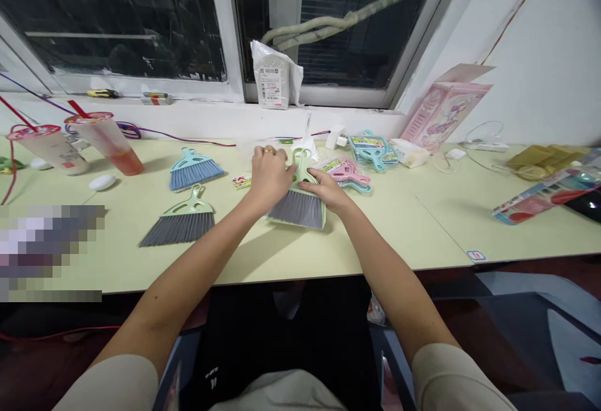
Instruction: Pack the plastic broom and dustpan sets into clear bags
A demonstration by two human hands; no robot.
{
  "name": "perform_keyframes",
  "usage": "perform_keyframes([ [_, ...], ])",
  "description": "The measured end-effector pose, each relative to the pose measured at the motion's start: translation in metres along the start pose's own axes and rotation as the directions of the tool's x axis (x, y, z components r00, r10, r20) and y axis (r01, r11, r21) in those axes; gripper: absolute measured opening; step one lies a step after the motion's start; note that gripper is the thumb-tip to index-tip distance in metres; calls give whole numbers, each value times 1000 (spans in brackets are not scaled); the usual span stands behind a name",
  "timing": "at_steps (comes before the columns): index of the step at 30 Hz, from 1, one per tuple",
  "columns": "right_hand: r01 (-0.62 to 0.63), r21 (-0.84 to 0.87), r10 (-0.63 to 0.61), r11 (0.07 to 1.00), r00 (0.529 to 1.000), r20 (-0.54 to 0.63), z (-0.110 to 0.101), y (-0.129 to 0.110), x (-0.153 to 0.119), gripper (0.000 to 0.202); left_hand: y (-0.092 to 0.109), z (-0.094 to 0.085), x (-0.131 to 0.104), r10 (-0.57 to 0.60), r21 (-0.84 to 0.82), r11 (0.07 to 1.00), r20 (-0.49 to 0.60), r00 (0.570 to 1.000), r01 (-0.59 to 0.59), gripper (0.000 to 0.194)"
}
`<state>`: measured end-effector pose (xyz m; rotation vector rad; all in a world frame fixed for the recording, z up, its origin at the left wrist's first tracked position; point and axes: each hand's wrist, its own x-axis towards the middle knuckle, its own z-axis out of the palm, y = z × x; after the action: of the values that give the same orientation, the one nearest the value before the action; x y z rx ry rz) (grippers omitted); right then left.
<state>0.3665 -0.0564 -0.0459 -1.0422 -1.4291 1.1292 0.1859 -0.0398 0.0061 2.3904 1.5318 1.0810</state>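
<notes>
In front of me a small green hand brush (pixel 295 209) with grey bristles lies over a green dustpan (pixel 323 218), whose edge shows under the bristles. My right hand (pixel 328 191) grips the brush by its right side, thumb and fingers on the green plastic. Beside the handle, my left hand (pixel 271 172) is closed with fingers curled down; what they hold is hidden. A colourful label card (pixel 241 182) lies by the left wrist. Left of my arms rest a blue hand brush (pixel 195 172) and another green hand brush (pixel 181 224) with dark bristles.
Bagged pink brush and dustpan sets (pixel 350 172) and blue ones (pixel 374 150) lie behind my right hand. Two drink cups (pixel 110 145) stand at the left. A pink box (pixel 448 111) leans at the back right. The table's front edge (pixel 291 280) is close to me.
</notes>
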Motion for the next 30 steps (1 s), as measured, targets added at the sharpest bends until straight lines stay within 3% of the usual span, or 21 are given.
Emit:
perform_keyframes([
  [1,1,-3,-1,1000,1000,-5,-1,0,0,41,-8,-4,0,-36,-66,997,12,999,37,38],
  [3,32,-9,-32,999,999,16,-3,-2,-2,40,-23,-11,0,-80,-255,958,193,978,128,51],
  [5,48,3,-48,999,997,61,-1,-4,-3,38,-35,-14,-3,19,-421,889,427,904,180,51],
  [7,64,10,-65,998,994,85,3,-6,-5,37,-41,-15,-8,152,-523,839,492,857,152,46],
  [9,71,2,-71,997,995,70,6,-8,-7,37,-41,-15,-13,192,-565,819,436,879,102,43],
  [11,75,-16,-74,997,995,65,9,-8,-8,37,-39,-13,-17,161,-573,813,392,906,104,40],
  [16,134,-62,-127,989,986,109,13,-6,-9,37,-35,-6,-21,80,-556,810,419,904,186,37],
  [22,117,-49,-111,992,988,111,21,-6,-10,42,-37,5,-26,65,-599,787,321,945,149,25],
  [26,97,-13,-95,995,990,103,20,-9,-11,38,-36,9,-28,49,-578,805,293,955,136,30],
  [28,81,29,-83,996,994,71,15,-11,-10,35,-36,8,-26,57,-583,804,273,960,118,35],
  [30,49,81,-47,995,998,-34,5,-10,-7,35,-42,6,-22,23,-570,815,214,976,106,41],
])
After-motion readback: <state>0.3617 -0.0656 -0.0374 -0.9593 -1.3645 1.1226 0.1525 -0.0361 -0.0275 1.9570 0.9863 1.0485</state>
